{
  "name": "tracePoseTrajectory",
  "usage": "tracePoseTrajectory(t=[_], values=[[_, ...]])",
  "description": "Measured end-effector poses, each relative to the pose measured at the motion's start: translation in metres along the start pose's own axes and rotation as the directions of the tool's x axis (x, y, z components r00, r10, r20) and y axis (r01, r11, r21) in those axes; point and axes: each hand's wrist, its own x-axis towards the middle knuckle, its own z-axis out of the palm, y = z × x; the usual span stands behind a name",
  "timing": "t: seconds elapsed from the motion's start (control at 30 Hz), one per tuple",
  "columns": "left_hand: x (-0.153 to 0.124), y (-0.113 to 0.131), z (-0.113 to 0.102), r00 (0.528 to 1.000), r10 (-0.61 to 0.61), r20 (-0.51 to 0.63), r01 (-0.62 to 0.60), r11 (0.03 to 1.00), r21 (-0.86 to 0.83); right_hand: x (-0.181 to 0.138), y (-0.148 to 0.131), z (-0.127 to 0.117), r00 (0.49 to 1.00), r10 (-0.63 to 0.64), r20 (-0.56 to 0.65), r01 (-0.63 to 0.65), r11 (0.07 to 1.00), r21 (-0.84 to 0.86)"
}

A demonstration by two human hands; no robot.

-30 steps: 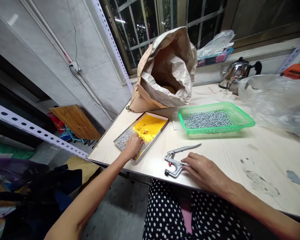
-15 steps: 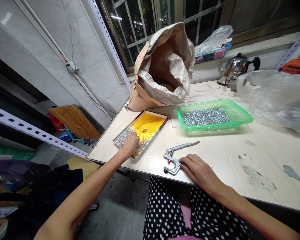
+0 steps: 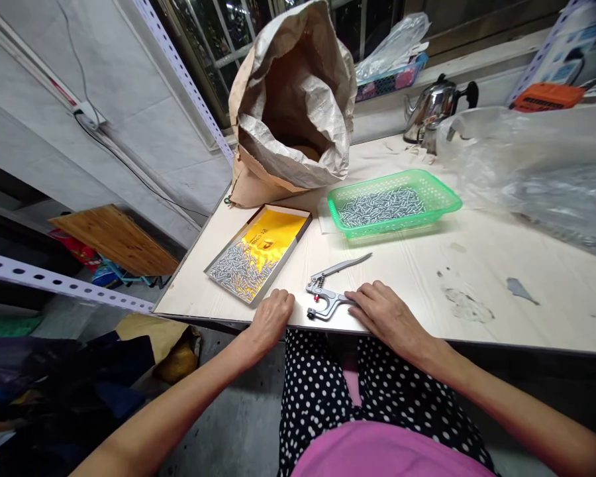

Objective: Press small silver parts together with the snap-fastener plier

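My right hand (image 3: 395, 321) rests on the tabletop with its fingers around the lower handle of grey hand pliers (image 3: 334, 299), which look like snap-fastener pliers. Their upper handle is spread wide, and the C-shaped jaw points left. At the table's front edge, my left hand (image 3: 272, 319) is closed, thumb against the fingers; whatever is in it, if anything, cannot be made out. Just beyond it lies a shallow box (image 3: 284, 264) with a yellow printed bottom. Many small silvery metal pieces (image 3: 238, 270) are heaped in its near left part.
A green basket (image 3: 402, 228) of similar metal pieces stands behind the pliers. A large open paper sack (image 3: 258, 175) is at the back left. Toward the rear right are a metal kettle (image 3: 432, 109), clear plastic bags (image 3: 526, 156) and an orange object (image 3: 549, 97).
My left hand has left the metal pieces in the box and come back to the table's front edge, closer to the pliers. My right hand stays on the handle. The view has shifted.
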Motion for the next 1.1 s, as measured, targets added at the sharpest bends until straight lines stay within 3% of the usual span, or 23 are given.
tracePoseTrajectory(t=[0.2,0.27,0.33,0.4,0.47,0.57,0.67,0.83,1.1], values=[[0.004,-0.006,-0.002,0.999,0.047,-0.012,-0.047,0.998,0.040,-0.003,0.003,0.003,1.000,0.020,-0.009,-0.020,0.999,-0.049],[0.004,-0.009,0.000,0.997,0.052,-0.056,-0.054,0.998,-0.036,-0.003,0.002,0.003,1.000,0.021,-0.010,-0.022,0.998,-0.056],[0.007,-0.011,0.002,0.993,0.006,-0.120,-0.035,0.971,-0.237,-0.002,0.002,0.004,1.000,0.026,-0.004,-0.026,0.998,-0.054],[0.012,-0.010,0.002,0.988,-0.118,-0.099,0.045,0.836,-0.547,-0.001,0.003,0.004,0.999,0.034,0.004,-0.034,0.998,-0.051],[0.018,-0.007,0.000,0.973,-0.227,0.044,0.170,0.573,-0.802,-0.001,0.003,0.005,0.999,0.040,0.006,-0.039,0.998,-0.055],[0.027,-0.002,-0.002,0.948,-0.228,0.220,0.272,0.232,-0.934,-0.001,0.004,0.008,0.999,0.042,-0.015,-0.043,0.996,-0.082],[0.033,0.000,0.000,0.940,-0.188,0.287,0.308,0.094,-0.947,-0.001,0.005,0.011,0.998,0.034,-0.053,-0.039,0.993,-0.107],[0.036,0.006,0.000,0.946,-0.131,0.297,0.310,0.092,-0.946,-0.001,0.005,0.014,0.996,0.022,-0.088,-0.030,0.995,-0.100],[0.041,0.011,-0.012,0.933,-0.081,0.349,0.357,0.310,-0.881,-0.001,0.007,0.016,0.996,0.028,-0.088,-0.037,0.994,-0.105]])
